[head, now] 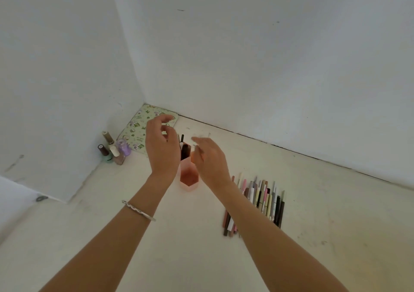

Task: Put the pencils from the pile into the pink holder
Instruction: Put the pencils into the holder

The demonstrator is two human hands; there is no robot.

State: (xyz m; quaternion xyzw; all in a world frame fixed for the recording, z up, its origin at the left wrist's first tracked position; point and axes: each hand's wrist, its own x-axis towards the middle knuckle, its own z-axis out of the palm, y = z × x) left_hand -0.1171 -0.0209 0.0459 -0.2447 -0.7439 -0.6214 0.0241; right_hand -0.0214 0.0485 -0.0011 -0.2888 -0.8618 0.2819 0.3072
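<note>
The pink holder (189, 178) stands upright on the white surface, between my two hands. A few dark and pale pencils (184, 148) stick up out of it. My left hand (161, 149) hovers just left of the holder's top, its fingers apart and empty. Just right of the top, my right hand (211, 160) pinches a pale pencil (197, 147), which is blurred by motion. The pile of pencils (264, 200) lies in a row on the surface to the right, partly hidden under my right forearm.
Several nail polish bottles (113, 151) stand by the left wall. A green floral case (140, 127) lies in the corner behind the holder. White walls close the surface on the left and at the back.
</note>
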